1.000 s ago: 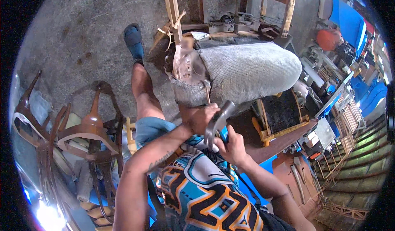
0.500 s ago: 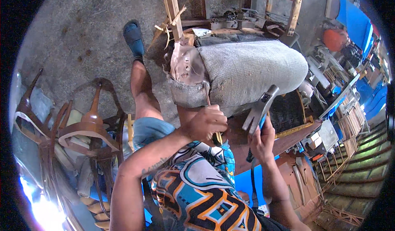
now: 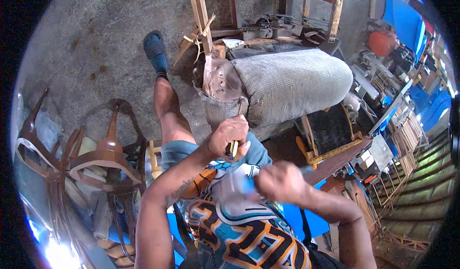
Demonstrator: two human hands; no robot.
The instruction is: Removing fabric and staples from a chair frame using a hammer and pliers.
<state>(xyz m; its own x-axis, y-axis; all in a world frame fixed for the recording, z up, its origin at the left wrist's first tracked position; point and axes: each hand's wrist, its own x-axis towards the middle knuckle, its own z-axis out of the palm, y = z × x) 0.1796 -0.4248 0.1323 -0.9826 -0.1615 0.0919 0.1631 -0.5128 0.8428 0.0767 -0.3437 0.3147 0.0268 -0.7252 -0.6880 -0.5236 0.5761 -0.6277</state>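
far left there's a crowd of dark wooden chair frames (image 3: 103, 161) with crumpled clear plastic (image 3: 47, 130) tucked among them, can't tell if that's a bag or what's in it. next over, one foot in a dark blue sandal (image 3: 154, 46) is planted on the concrete floor (image 3: 105, 39).

then the left hand (image 3: 230, 136), wrapped tight around a yellow and black handled tool (image 3: 234, 148). its thin shaft points away from the person, far end up against the grey fabric at the left end of a big padded roll (image 3: 299, 84). a pale brown panel (image 3: 223, 80) with holes caps that end, and the roll lies across the middle just beyond the hands.

the hammer (image 3: 230, 188) is a grey smear in front of the printed shirt (image 3: 249, 230), with the right hand (image 3: 282, 183) balled up around its handle, pretty blurry too.

right of that, closest thing to a tray here, a yellowish wooden frame (image 3: 336, 148) boxes in a dark panel (image 3: 330, 127). further right, small white boxes (image 3: 366, 161) sit in the clutter, contents hidden from here, and up top there's a rounded orange thing (image 3: 382, 45) near blue sheeting (image 3: 405, 24).
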